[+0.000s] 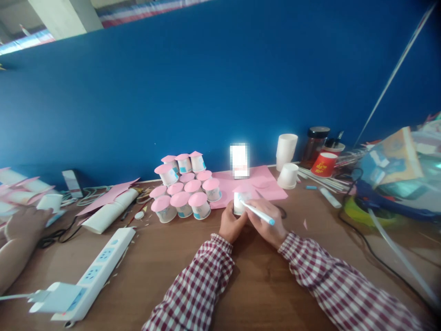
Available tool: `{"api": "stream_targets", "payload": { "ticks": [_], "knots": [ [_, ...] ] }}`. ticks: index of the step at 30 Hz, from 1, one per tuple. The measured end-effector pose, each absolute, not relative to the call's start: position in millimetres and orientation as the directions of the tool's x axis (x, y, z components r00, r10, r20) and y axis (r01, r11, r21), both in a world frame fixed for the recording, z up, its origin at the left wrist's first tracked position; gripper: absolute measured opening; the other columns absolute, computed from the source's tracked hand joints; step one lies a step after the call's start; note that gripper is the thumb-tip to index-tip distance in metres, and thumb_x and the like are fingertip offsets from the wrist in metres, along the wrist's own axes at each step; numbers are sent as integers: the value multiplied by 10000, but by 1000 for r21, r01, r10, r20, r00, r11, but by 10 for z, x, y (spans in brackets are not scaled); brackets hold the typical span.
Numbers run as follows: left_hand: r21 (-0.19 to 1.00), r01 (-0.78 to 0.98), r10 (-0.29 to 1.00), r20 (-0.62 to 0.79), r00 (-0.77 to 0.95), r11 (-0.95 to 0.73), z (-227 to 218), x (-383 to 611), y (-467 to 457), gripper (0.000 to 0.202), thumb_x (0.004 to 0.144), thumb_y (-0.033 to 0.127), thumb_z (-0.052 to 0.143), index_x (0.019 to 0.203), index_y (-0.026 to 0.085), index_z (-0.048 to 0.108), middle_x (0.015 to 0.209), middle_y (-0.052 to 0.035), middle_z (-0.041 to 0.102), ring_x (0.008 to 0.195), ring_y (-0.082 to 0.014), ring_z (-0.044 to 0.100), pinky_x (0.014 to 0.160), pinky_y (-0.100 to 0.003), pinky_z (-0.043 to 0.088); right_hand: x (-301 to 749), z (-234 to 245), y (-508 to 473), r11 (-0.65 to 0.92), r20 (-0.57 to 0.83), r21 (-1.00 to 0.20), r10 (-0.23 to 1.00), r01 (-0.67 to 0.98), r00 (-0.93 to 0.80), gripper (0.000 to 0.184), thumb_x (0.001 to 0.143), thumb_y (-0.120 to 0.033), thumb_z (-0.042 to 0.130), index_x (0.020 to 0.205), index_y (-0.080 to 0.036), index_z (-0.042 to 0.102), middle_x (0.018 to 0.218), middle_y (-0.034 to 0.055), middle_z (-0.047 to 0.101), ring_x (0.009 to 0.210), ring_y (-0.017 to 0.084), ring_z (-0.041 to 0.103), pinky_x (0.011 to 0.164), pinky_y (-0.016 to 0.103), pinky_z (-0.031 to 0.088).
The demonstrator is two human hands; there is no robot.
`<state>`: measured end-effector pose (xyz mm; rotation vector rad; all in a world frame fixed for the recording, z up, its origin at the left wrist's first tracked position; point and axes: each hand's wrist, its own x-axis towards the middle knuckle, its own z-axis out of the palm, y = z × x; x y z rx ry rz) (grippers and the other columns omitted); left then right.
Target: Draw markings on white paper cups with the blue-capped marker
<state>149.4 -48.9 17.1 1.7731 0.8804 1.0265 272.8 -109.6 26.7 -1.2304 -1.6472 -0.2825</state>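
Note:
My left hand [233, 221] is closed around the lower left side of a white paper cup [237, 202], which carries a pink paper cone [242, 189] on top. In my right hand [268, 221] is a white marker with a light blue end [263, 215], its tip against the cup's side. Pale blue marks show on the cup near the tip. Pink paper sheets [225, 187] lie just behind the cup. To the left stand several paper cups with pink cone tops [181, 205], some stacked on others and bearing blue drawings.
A power strip [99, 271] and a stack of paper cups lying down [112, 211] are at left, near another person's hand [25, 224]. At right stand upturned white cups [288, 175], a red cup [324, 164], a dark-lidded jar [315, 143] and a plastic bag [406, 161]. A blue partition [220, 82] rises behind.

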Motion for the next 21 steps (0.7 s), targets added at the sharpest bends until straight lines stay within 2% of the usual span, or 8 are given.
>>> {"api": "stream_targets", "payload": {
  "ticks": [21],
  "knots": [
    [931, 151, 887, 254, 386, -333, 189, 1490, -494, 382, 733, 351, 623, 1045, 134, 585, 955, -74, 661, 850, -180, 606, 791, -303, 476, 2740, 310, -1119, 419, 813, -367, 579, 831, 67, 163, 871, -248, 495, 983, -177, 591, 867, 81, 662, 817, 194, 625, 759, 347, 511]
  ]
}}
